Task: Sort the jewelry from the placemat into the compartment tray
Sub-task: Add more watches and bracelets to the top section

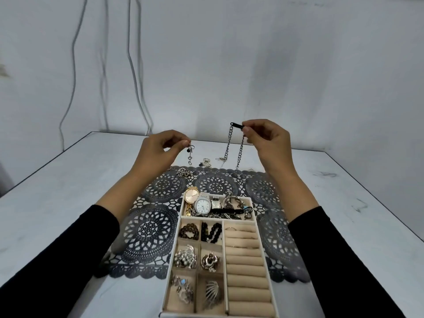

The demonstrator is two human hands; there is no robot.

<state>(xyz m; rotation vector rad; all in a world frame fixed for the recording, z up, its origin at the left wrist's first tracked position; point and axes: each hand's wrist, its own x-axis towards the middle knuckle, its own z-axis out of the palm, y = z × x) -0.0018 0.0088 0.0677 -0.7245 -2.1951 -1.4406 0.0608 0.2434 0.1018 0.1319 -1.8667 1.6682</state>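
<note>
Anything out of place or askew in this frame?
Yes. The far compartment of the tray is overfilled: the gold watch leans out over its rim. A small trinket lies beyond the far edge of the placemat, on the bare table.

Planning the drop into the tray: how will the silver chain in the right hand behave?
Probably floppy: the chain hangs limp in two strands from the right hand. Likely to snag, as its lower ends hang near the lacy placemat.

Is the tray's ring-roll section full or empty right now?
Nearly empty: the ring rolls show a ring at the far end; the near rows look bare.
</note>
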